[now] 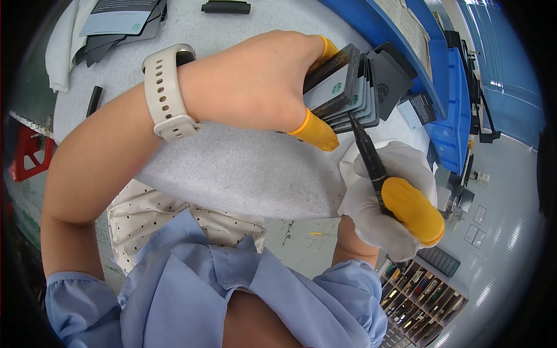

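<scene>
Clamping the thin, slippery stack of cards [348, 87], your left hand [255, 81] should squeeze its edges firmly; your right hand [394, 197] grips a pen [371, 162].

I see yellow finger cots [316, 132] on my left hand [255, 81], which grips black-and-grey cards [348, 87]. My right hand [389, 197] wears a white glove around a black pen [366, 153]. The watch strap [165, 93] is cream, the table [232, 168] speckled grey, the sleeves [191, 290] light blue, the bins [452, 116] blue.
</scene>
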{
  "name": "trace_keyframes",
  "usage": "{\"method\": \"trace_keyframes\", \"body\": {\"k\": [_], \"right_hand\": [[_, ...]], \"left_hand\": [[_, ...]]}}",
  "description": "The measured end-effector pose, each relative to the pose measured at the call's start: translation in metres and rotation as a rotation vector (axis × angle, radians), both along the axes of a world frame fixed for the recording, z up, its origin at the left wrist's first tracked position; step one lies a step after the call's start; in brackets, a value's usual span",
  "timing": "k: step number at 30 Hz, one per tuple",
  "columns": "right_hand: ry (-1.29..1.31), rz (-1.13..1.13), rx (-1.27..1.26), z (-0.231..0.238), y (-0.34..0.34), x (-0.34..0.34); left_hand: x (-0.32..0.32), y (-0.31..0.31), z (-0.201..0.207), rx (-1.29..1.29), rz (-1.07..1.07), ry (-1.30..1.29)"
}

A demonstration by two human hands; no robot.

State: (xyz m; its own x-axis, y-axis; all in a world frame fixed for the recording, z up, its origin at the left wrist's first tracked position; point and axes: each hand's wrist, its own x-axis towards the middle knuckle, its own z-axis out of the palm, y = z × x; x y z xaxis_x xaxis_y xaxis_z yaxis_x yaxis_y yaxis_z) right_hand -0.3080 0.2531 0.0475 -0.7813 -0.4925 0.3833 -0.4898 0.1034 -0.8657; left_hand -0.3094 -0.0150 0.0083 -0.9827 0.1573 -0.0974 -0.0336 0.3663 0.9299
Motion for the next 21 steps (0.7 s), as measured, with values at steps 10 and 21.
{"method": "trace_keyframes", "body": {"k": [10,21], "right_hand": [[-0.008,-0.007,0.024,0.002,-0.005,-0.001],[-0.019,-0.013,0.047,0.003,-0.008,-0.002]], "left_hand": [[0.0,0.001,-0.001,-0.045,0.003,0.03],[-0.001,-0.001,-0.001,-0.023,-0.005,0.023]]}}
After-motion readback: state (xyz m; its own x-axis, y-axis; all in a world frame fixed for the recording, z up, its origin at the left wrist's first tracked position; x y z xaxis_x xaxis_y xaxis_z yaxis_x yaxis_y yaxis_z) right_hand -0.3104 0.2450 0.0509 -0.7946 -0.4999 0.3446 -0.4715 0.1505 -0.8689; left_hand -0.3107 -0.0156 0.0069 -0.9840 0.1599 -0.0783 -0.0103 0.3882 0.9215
